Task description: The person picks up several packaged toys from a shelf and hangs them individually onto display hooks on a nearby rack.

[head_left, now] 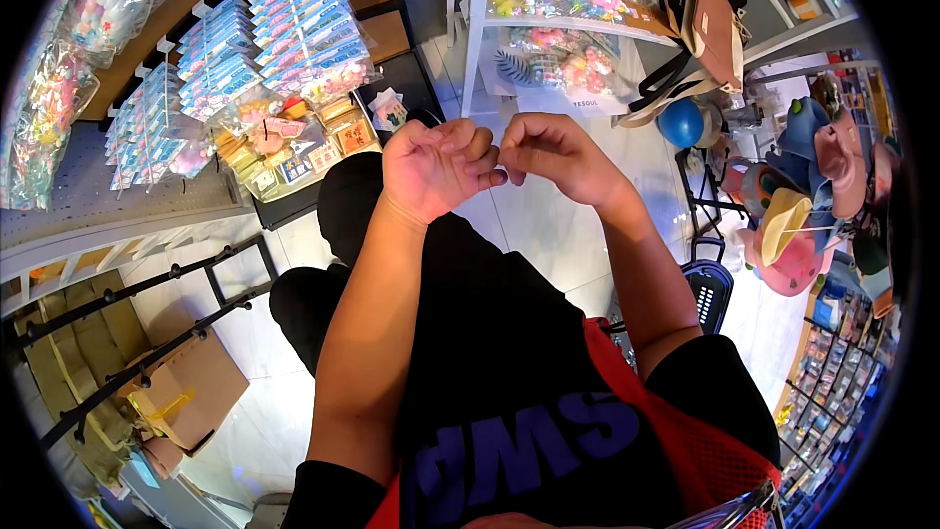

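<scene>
My left hand [431, 168] is raised in front of me with its fingers curled in toward the palm. Close against its fingertips, my right hand [566, 159] is closed in a pinch, thumb against the fingers. Whatever lies between the fingertips, if anything, is too small to make out. Beyond my left hand stands a box [294, 152] holding small packets and wooden-looking pieces. Above it, several rows of blue-topped toy packets [299, 15] hang from hooks.
A white shelf unit [548, 20] with bagged colourful toys stands ahead. A brown bag [713, 24] hangs on its right, near a blue ball [681, 122]. Hats [793, 216] crowd the right side. At lower left are a black rail [147, 333] and a cardboard box [191, 387].
</scene>
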`<state>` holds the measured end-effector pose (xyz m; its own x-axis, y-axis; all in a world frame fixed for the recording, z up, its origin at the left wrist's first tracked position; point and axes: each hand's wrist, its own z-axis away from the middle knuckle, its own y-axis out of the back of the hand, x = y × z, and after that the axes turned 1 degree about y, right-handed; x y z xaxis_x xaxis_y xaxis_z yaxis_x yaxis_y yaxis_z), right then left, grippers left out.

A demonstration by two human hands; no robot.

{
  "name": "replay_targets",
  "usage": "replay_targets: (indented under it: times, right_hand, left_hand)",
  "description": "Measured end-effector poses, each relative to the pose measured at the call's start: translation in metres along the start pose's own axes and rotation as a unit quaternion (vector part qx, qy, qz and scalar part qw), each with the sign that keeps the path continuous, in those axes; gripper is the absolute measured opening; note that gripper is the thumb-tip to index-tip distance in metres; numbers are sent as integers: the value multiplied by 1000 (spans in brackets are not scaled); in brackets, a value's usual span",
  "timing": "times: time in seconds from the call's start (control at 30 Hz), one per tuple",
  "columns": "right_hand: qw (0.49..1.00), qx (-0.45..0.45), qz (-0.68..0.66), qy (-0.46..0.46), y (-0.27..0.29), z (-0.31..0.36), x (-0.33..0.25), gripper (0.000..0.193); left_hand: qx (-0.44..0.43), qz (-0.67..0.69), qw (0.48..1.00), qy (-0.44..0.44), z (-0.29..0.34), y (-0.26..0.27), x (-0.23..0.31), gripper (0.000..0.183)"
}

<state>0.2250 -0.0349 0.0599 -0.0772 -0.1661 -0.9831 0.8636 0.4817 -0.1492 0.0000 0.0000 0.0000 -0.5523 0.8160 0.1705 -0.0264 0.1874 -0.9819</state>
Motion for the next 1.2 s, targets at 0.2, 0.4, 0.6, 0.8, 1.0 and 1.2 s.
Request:
replay_targets:
  times: [0.2, 0.4, 0.6, 0.8, 1.0, 1.2]
  right_hand:
    - [994, 107, -22, -6, -23, 2, -11, 13]
    - [960, 123, 241, 78, -23, 3, -18, 10]
    - [921, 159, 340, 104, -22, 6, -21, 10]
    - [905, 164, 380, 94, -13, 8, -11, 10]
    - [928, 121, 350, 41, 4, 16, 3, 13]
    - [967, 89, 237, 26, 19, 23, 12, 8]
  left_hand:
    - [36, -38, 999, -4, -1, -6, -5, 19]
    - [166, -135, 977, -9, -3, -13, -10, 16]
    - [172, -243, 954, -43, -4, 6, -15, 23]
    - [214, -450, 864, -67, -6, 7, -17, 25]
    - [207, -553, 804, -66, -5, 12, -31, 17]
    - [162, -627, 757, -83, -11, -2, -41, 17]
